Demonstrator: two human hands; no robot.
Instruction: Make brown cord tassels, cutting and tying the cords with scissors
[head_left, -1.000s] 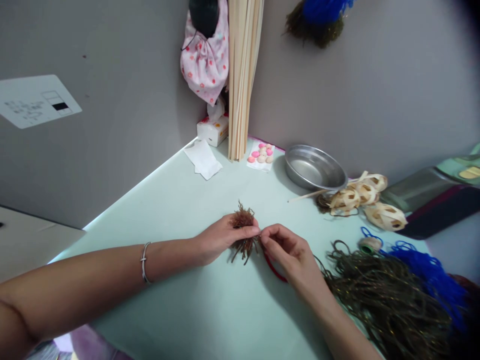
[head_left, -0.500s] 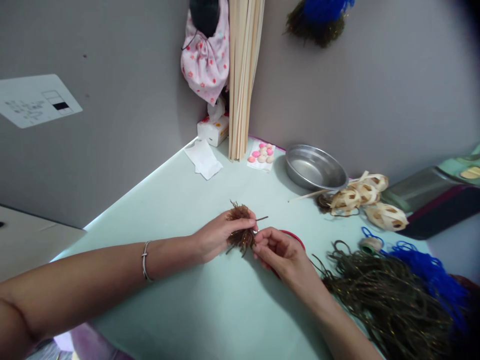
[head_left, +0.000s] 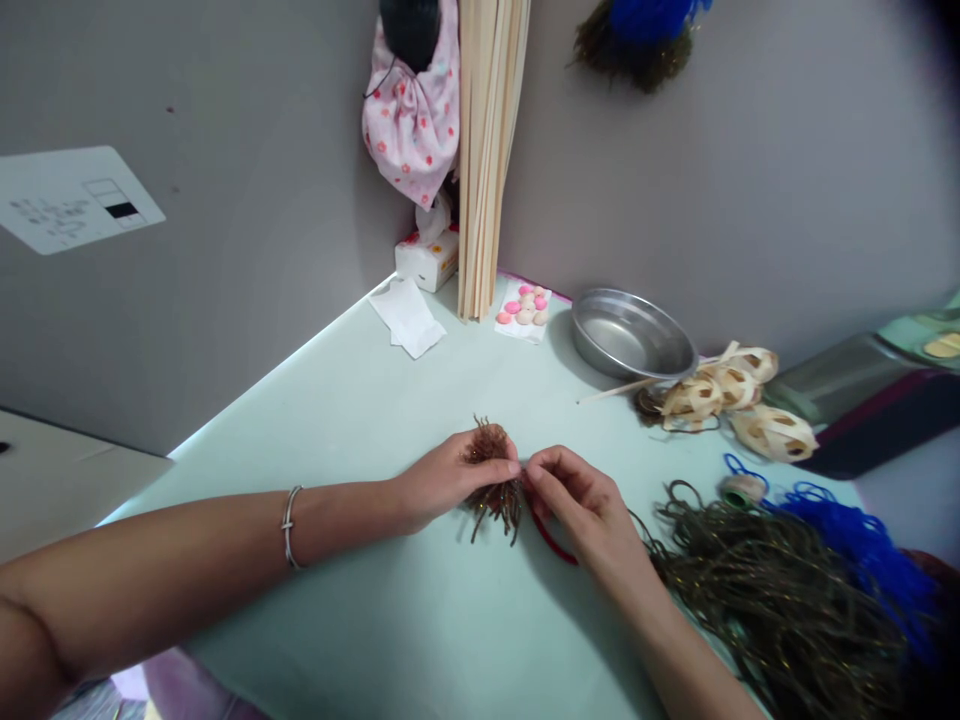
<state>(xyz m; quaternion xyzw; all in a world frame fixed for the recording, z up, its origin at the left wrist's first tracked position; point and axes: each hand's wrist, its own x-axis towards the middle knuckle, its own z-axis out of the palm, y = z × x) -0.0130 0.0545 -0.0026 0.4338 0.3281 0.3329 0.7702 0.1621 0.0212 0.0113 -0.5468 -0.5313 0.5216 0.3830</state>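
Note:
My left hand [head_left: 442, 478] pinches a small brown tassel of glittery yarn [head_left: 493, 478] just above the pale green table [head_left: 360, 420]. My right hand [head_left: 576, 500] meets it from the right, with fingertips pressed together on the tassel's middle. A red scissors handle [head_left: 553, 540] peeks out under my right hand. A silver bracelet [head_left: 289, 526] sits on my left wrist.
At my right lie a heap of olive-brown yarn [head_left: 765, 590] and blue yarn [head_left: 855, 550]. Farther back are woven straw balls [head_left: 720, 395], a metal bowl [head_left: 634, 335], beads on a sheet [head_left: 523, 308], wooden strips [head_left: 487, 150] in the corner, a tissue box [head_left: 426, 260] and a tissue [head_left: 406, 318].
Both hands shifted slightly right and down with the tassel. The right hand turned, so the red handle now shows below it instead of behind it.

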